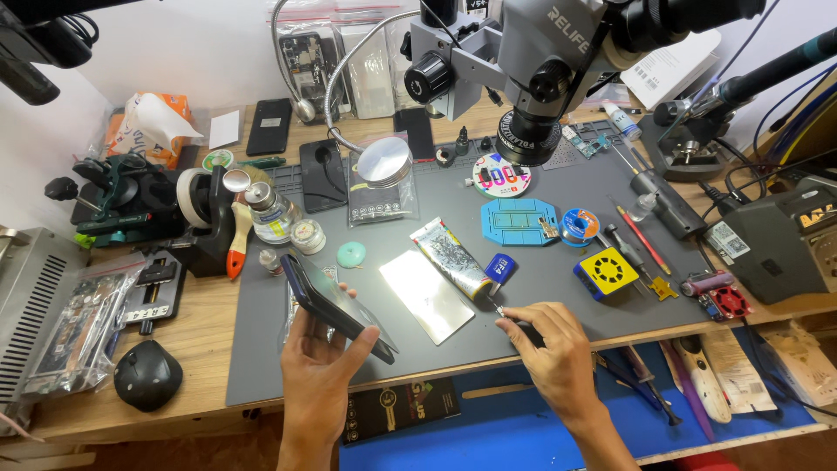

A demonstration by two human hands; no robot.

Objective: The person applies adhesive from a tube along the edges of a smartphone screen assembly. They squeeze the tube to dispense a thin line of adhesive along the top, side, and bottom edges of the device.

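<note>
Here, a grey mat (567, 296) is spread over the wooden desk (200, 340). Near its front edge, a dark phone (336, 307) is held tilted in the left hand (327, 366), its grip closed around the phone's edges. A thin tool (500, 309) is pinched by the right hand (545, 344), just beside a silver tube (452, 259).
</note>
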